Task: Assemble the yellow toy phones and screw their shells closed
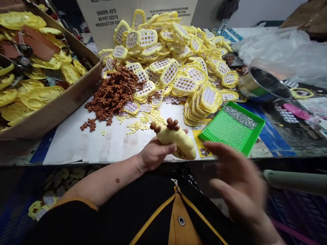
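My left hand (pixel 153 153) is closed around a yellow deer-shaped plastic piece (pixel 178 140) with two brown antlers on top, held at the table's front edge. My right hand (pixel 237 183) hovers below and right of it, blurred by motion, fingers spread and holding nothing. It is nearest the green tray (pixel 252 134), which holds small silvery bits at its far end. A heap of brown antler pieces (pixel 114 93) lies left of centre, with small yellow discs (pixel 143 122) scattered in front. A large pile of yellow perforated shells (pixel 176 58) fills the back of the table.
A cardboard box (pixel 58 109) with yellow and brown parts stands at the left. A metal bowl (pixel 265 85) and a clear plastic bag (pixel 281 51) sit at the right. A printed carton (pixel 107 17) stands behind the pile. White paper (pixel 102 143) covers the front.
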The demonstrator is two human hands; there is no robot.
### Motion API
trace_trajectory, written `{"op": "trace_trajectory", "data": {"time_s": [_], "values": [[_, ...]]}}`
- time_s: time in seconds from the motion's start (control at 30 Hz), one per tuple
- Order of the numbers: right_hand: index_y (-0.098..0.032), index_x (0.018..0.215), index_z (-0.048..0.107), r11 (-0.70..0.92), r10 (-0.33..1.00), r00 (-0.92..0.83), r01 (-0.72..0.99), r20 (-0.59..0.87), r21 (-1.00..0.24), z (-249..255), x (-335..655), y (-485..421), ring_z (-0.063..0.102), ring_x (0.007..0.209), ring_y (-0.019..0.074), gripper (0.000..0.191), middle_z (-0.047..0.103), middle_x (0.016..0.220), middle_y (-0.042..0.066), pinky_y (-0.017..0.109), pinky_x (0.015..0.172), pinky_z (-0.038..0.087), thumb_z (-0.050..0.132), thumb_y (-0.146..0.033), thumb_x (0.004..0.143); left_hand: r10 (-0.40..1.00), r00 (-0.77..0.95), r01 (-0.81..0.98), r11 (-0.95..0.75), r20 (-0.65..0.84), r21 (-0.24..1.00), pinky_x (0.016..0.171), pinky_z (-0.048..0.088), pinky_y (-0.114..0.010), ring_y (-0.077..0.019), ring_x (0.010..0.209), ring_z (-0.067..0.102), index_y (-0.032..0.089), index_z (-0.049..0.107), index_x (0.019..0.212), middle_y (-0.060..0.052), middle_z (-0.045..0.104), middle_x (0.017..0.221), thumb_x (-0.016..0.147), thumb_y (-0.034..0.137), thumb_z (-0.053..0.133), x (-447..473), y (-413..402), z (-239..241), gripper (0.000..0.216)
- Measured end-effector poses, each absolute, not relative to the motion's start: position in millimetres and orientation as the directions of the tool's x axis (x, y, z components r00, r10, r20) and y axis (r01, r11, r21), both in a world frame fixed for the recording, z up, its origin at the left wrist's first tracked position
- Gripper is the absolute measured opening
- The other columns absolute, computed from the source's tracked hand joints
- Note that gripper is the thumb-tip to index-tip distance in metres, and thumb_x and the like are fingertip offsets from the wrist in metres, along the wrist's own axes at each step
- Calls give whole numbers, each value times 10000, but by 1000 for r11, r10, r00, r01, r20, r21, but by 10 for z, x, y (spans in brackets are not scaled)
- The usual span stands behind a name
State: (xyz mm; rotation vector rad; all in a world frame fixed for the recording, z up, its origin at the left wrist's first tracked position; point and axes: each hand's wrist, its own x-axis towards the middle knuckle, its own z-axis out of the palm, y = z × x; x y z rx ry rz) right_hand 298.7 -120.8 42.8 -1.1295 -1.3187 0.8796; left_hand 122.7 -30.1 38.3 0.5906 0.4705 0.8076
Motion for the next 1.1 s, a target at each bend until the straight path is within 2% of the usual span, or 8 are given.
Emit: {"op": "trace_trajectory", "data": {"time_s": [0.23,0.5,0.63,0.73,0.8,0.9,1.0,1.1], "values": [[-219,1059,660,113,985,-135,57,104,-992,58,2435,-689,663,776,169,319,721,879,38,270,690,553,679,-418,810,874,485,-603,337,-3,723,990,464,-377,-247,1112,623,261,751,965,-28,708,1107,599,258,861,761,-284,276,382],[-208,978,682,72,976,-213,126,44,-989,57,2081,-425,652,757,188,340,718,852,49,284,678,547,703,-471,763,921,384,-647,316,-62,694,951,483,-393,-242,1038,643,225,748,898,-36,710,1029,541,192,878,373,-159,225,382],[-206,1033,677,101,946,-324,202,31,-974,-6,1970,-294,680,847,221,362,736,961,76,320,761,563,662,-481,799,925,377,-627,294,-49,721,951,477,-415,-264,1040,638,194,734,881,-60,709,1012,532,207,879,246,-80,147,378],[-234,1333,515,143,861,-508,258,-8,-956,7,1859,-190,614,1149,287,636,626,1298,125,422,968,512,674,-511,783,953,296,-570,225,-58,791,938,481,-383,-243,996,656,203,724,935,-57,716,1006,584,263,860,-73,-67,149,382],[-256,1453,354,165,780,-624,284,-51,-945,49,1783,-122,501,1306,299,799,498,1445,136,476,1074,430,680,-524,774,973,223,-481,161,-57,862,917,494,-372,-243,985,667,224,706,982,-56,723,1018,606,298,847,-515,-150,270,408],[-248,1368,493,178,697,-700,378,-155,-908,106,1696,-38,518,1293,293,606,546,1400,133,490,1099,409,592,-531,841,948,280,-66,178,-153,982,886,515,-386,-266,970,683,246,705,1005,-61,737,1019,662,349,796,-1385,-433,693,369],[-223,1249,606,190,648,-734,413,-202,-891,117,1647,9,596,1192,288,509,632,1289,132,464,1050,467,538,-549,865,962,123,616,117,-242,779,934,496,-383,-318,1070,647,270,735,1043,-80,717,1131,606,319,823,-2035,-688,1191,448],[-226,1238,613,231,583,-785,410,-212,-882,119,1624,22,610,1158,276,489,645,1269,121,444,1026,485,524,-543,875,995,-77,742,97,-59,663,930,503,-389,-316,1068,646,259,725,1054,-88,716,1132,681,420,747,-2172,-564,1420,407]]}}
